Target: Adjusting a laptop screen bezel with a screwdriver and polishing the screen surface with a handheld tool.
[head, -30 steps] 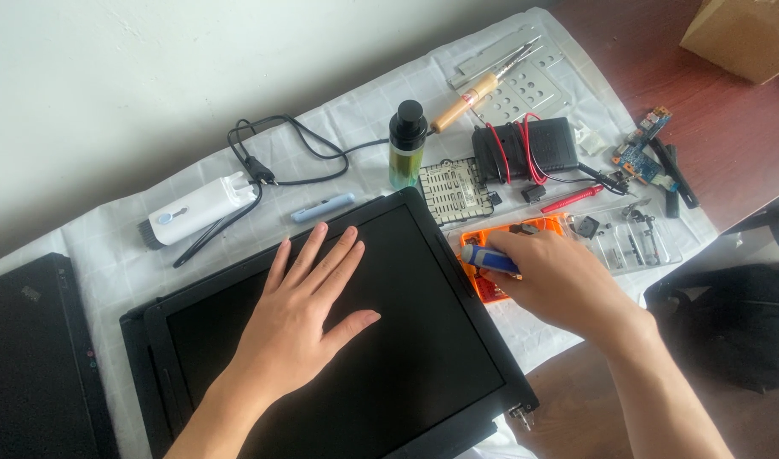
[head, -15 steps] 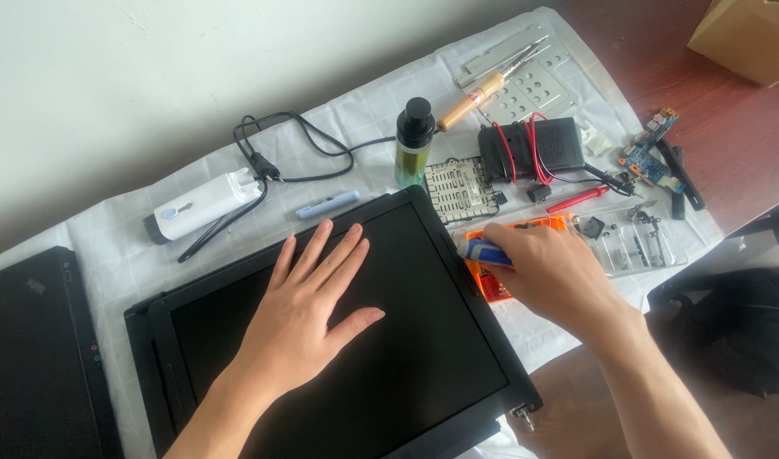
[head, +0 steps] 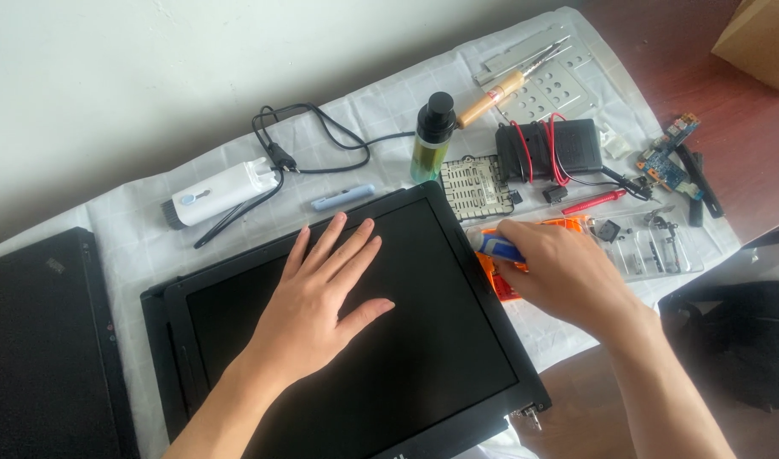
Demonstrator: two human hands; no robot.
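My left hand lies flat, fingers spread, on the dark screen of a black laptop display panel that rests on a white cloth. My right hand is at the panel's right edge, closed around a small blue and white tool whose tip points toward the bezel. Under that hand an orange case shows partly.
Behind the panel lie a green spray bottle, a white brush device with a black cable, a blue pen-like stick, a black box with red wires, circuit boards, metal plates and a clear parts tray. Another black laptop is at left.
My right hand with the blue tool has shifted slightly along the panel's right edge. The left hand stays flat on the screen.
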